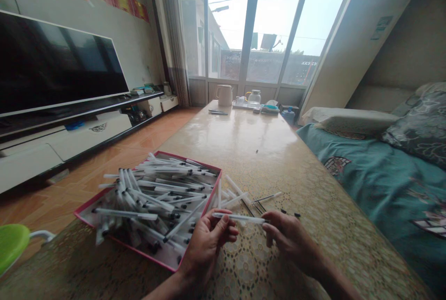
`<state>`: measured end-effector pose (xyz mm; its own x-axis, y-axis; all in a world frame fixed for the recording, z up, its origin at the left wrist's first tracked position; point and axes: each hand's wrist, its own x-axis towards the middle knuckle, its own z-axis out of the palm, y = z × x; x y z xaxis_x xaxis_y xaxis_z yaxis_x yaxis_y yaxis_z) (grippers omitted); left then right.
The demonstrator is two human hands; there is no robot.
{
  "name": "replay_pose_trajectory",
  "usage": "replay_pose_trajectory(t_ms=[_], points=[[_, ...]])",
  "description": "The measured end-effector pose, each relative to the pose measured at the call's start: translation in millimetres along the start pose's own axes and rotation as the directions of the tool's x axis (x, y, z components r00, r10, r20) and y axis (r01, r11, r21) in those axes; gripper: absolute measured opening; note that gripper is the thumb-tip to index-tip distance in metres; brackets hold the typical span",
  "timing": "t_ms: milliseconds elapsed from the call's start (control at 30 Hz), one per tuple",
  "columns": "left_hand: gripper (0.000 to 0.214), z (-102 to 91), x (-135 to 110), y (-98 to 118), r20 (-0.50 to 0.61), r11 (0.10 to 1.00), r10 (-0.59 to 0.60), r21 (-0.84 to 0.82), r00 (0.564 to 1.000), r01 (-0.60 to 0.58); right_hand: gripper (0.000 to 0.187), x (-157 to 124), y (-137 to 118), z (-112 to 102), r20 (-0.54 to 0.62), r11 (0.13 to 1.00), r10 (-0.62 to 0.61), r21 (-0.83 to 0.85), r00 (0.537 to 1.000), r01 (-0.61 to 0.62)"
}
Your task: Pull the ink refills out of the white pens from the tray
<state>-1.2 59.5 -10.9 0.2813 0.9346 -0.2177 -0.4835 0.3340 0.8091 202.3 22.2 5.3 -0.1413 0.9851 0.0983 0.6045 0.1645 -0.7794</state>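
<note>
A white translucent pen (pixel 240 218) lies level between my two hands, above the table's front part. My left hand (pixel 212 232) pinches its left part between thumb and fingers. At the pen's right end, the fingertips of my right hand (pixel 284 232) are closed on it; what exactly they cover is hidden. To the left, a pink-rimmed box lid (pixel 139 254) holds a heap of similar pens (pixel 156 198) with black ends. Just beyond my hands lie loose white pen tubes (pixel 234 185), thin dark refills (pixel 266 198) and small black caps or plugs (pixel 297 215).
The long patterned table (pixel 240 146) reaches toward the window. At its far end stand a beige jug (pixel 224 95), a glass pot (pixel 254 98) and a tissue pack (pixel 270 107). A green stool (pixel 14 244) is at left, a teal-covered sofa (pixel 355 184) at right.
</note>
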Motion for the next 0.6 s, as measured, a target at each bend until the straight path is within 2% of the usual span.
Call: replay_pose_trajectory(t_ms=[133, 300, 467, 600], points=[[0.025, -0.3, -0.9, -0.3, -0.006, 1.0, -0.01, 0.005, 1.0, 0.01, 0.042, -0.7, -0.3, -0.4, -0.012, 1.0, -0.013, 0.001, 1.0, 0.013], [0.025, 0.5, -1.1, 0.7, -0.015, 1.0, -0.01, 0.002, 1.0, 0.01, 0.025, -0.7, -5.3, -2.1, 0.0, 0.996, 0.038, 0.085, 0.999, -0.038], [0.025, 1.0, -1.4, 1.6, -0.007, 1.0, -0.012, -0.005, 1.0, 0.012, 0.043, -0.2, -3.1, 1.5, 0.057, 0.972, 0.076, 0.218, 0.995, -0.087], [0.024, -1.2, 0.7, -0.7, 0.005, 1.0, 0.0, -0.008, 1.0, 0.0, 0.034, -0.6, 0.0, 0.2, 0.064, 0.929, 0.144, 0.336, 0.988, -0.157]])
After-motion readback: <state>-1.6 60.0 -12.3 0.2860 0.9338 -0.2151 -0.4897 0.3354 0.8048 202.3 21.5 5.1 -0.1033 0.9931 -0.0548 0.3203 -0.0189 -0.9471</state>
